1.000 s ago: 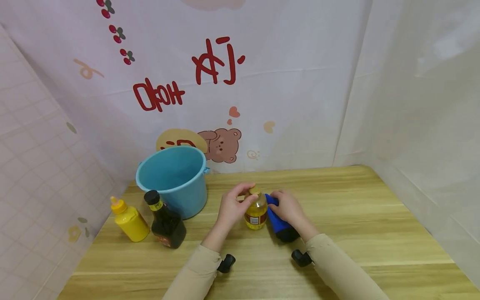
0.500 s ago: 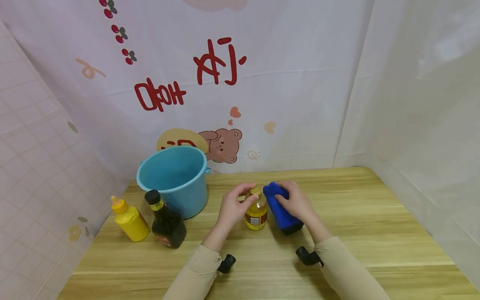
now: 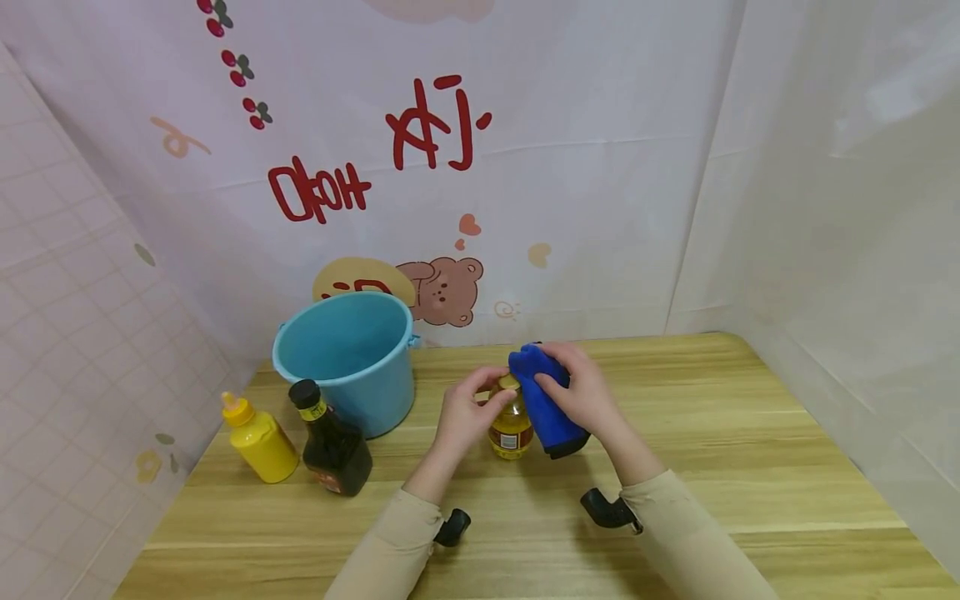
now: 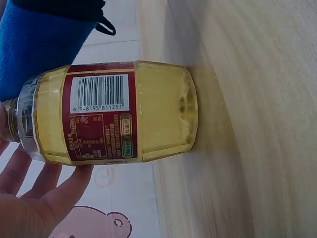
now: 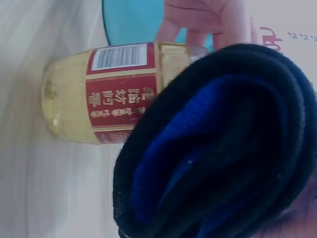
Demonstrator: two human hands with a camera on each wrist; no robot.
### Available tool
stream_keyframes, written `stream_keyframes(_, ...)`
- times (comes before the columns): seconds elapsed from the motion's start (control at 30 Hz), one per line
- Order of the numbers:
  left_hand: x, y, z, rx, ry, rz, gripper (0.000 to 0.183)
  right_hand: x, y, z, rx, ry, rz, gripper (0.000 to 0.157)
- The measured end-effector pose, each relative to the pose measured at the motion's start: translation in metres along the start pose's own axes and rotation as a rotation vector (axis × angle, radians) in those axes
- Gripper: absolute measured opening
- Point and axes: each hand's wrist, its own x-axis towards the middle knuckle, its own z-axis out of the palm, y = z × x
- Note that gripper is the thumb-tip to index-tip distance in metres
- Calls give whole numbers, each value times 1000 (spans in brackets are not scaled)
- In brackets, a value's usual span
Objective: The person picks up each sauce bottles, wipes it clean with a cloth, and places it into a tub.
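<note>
A small bottle of yellow oil (image 3: 510,437) with a gold cap and red label stands upright on the wooden table. My left hand (image 3: 459,417) holds it by the cap and neck with thumb and fingers; the left wrist view shows its barcode (image 4: 100,93). In my right hand (image 3: 591,400) is a folded blue towel (image 3: 546,412) with black edging, pinched near its upper end. The towel leans against the bottle's upper right side in the head view. From the right wrist, the towel's rolled black edge (image 5: 124,198) covers part of the bottle.
A light blue bucket (image 3: 386,392) stands at the back left of the table (image 3: 720,433). In front of it are a dark sauce bottle (image 3: 337,457) with a black cap and a yellow squeeze bottle (image 3: 264,447). A printed white curtain (image 3: 600,208) hangs behind the table.
My right hand has lifted the blue towel, shifted its grip on it, and brought it up and left against the oil bottle. My left hand and the bottle have stayed in place.
</note>
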Motion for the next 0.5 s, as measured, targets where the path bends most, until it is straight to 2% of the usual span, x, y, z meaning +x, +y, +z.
stream_keyframes(0.17,0,-1,0,-6,3,24,29,-1,3,4,-16,12,5,39)
stream_keyframes(0.5,0,-1,1,-20,8,32,30,-4,12,11,-128,-12,3,37)
